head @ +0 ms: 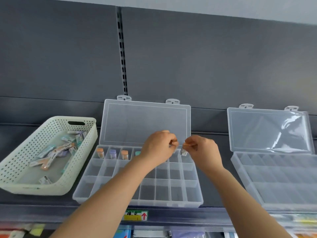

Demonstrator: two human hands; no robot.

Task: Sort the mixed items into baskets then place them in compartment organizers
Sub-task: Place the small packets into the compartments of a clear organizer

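Note:
A clear compartment organizer (178, 189) lies open on the dark shelf, its lid leaning against the back wall. Small capped tubes stand in its back row: orange (100, 152), purple (112, 154), orange (124, 154), and a green one (137, 153) partly hidden by my wrist. My left hand (158, 146) hovers over the back row with curled fingers; whether it holds anything is unclear. My right hand (200, 148) pinches a small labelled tube (183, 152) above the far-right back compartment. A cream perforated basket (20, 169) at left holds several more tubes.
A second clear organizer (281, 184) lies open at right, its lid (269, 129) up. A slotted upright (122, 54) runs up the grey back panel. A yellow-green price tag (136, 215) sits on the shelf edge, with packaged goods on the shelf below.

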